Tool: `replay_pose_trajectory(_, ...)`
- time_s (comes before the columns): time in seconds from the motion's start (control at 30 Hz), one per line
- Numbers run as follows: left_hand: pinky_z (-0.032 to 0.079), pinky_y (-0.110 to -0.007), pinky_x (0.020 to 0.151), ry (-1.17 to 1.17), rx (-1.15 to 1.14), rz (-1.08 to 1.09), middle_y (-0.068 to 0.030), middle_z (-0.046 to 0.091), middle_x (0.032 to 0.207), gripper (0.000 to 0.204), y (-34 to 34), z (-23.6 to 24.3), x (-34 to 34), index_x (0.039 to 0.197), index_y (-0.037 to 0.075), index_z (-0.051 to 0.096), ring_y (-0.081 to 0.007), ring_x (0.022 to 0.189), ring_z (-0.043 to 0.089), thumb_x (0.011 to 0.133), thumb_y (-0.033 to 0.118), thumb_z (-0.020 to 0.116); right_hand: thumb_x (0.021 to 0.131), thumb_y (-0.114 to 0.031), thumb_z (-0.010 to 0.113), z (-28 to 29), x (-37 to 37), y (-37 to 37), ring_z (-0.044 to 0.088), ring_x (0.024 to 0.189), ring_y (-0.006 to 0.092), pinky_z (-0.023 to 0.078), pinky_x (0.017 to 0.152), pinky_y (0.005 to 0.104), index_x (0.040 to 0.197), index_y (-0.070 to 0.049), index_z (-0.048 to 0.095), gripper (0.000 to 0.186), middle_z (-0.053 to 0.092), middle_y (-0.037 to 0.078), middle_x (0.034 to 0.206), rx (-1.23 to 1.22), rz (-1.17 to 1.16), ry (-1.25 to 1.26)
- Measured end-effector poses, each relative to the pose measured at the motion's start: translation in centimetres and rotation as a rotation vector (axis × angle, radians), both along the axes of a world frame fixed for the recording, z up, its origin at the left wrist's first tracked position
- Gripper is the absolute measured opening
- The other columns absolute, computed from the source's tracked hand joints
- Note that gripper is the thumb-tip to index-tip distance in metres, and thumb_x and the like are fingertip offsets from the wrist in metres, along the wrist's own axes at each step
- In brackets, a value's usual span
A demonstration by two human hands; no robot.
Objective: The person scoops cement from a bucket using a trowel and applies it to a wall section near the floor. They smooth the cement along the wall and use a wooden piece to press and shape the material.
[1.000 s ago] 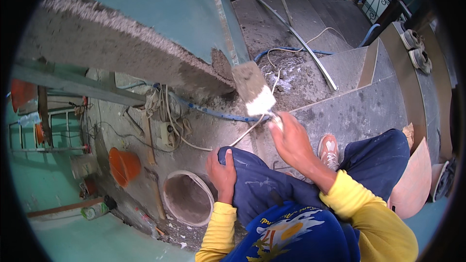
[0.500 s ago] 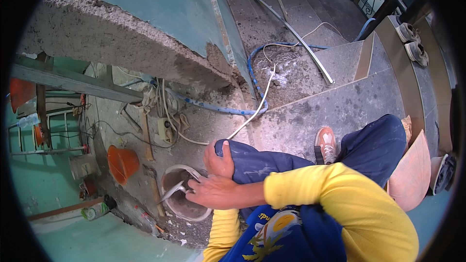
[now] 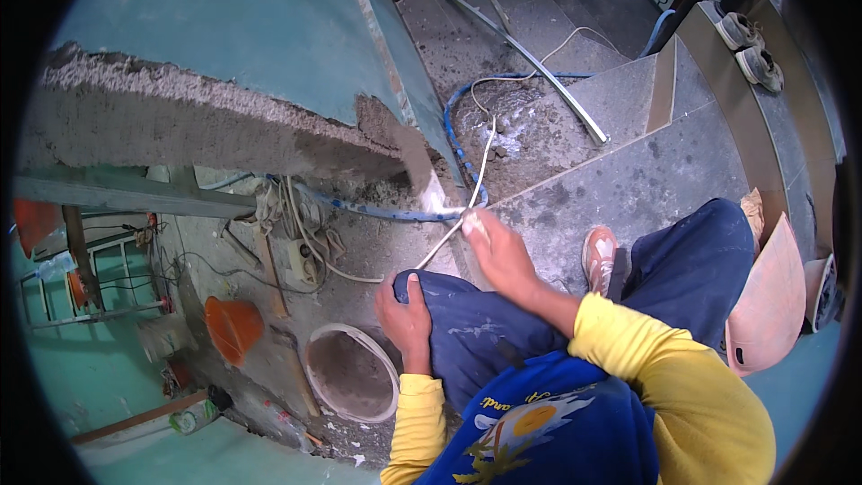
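My right hand point(image 3: 503, 256) is closed round the handle of a trowel point(image 3: 435, 196), which points up and left. Its blurred blade lies against the lower corner of the teal wall, where grey mortar point(image 3: 375, 126) covers the edge. My left hand point(image 3: 406, 319) rests over my left knee with the thumb apart, holding nothing. Below it stands a round pail point(image 3: 392, 391) with grey mortar inside, and no tool shows in it.
A white cable point(image 3: 485, 157) and a blue hose point(image 3: 359, 207) cross the floor near the trowel. An orange bucket point(image 3: 232, 328), a hammer point(image 3: 296, 373) and an extension socket point(image 3: 303, 260) lie left. A metal bar point(image 3: 566, 99) rests on the steps; shoes point(image 3: 759, 67) sit at right.
My right hand has lifted the trowel from the pail and carried it up and right to the wall corner. My left hand stays on the knee. The view has shifted slightly.
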State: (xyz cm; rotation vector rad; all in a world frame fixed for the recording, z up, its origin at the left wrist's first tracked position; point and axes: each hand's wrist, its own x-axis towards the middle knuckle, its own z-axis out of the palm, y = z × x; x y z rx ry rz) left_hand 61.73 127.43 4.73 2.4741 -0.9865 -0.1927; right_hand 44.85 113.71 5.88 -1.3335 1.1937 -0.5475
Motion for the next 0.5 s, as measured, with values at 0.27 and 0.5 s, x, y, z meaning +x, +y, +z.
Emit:
replay_pose_trajectory(0.27,0.046,-0.048,0.109,0.031,-0.001,-0.002,-0.0232,0.07,0.128,0.046,0.5,-0.2,0.1,0.128,-0.001,0.071,-0.0423,0.122,0.063,0.1,0.036,0.071,0.107,-0.032,0.061,-3.5,4.0,-3.8,0.066,0.11,0.0536,0.052,0.095,0.0584,0.14,0.002,0.057,0.047,0.07,0.035,0.113,-0.288,0.035,0.002)
replay_pose_trajectory(0.5,0.046,-0.048,0.11,0.016,0.023,-0.017,-0.0236,0.07,0.129,0.047,0.4,-0.3,-0.2,0.129,-0.003,0.071,-0.0424,0.123,0.063,0.101,0.035,0.071,0.107,-0.034,0.063,-6.9,2.0,-0.6,0.067,0.119,0.0505,0.052,0.102,0.0523,0.144,0.005,0.058,0.054,0.069,0.034,0.127,-0.088,0.055,0.068)
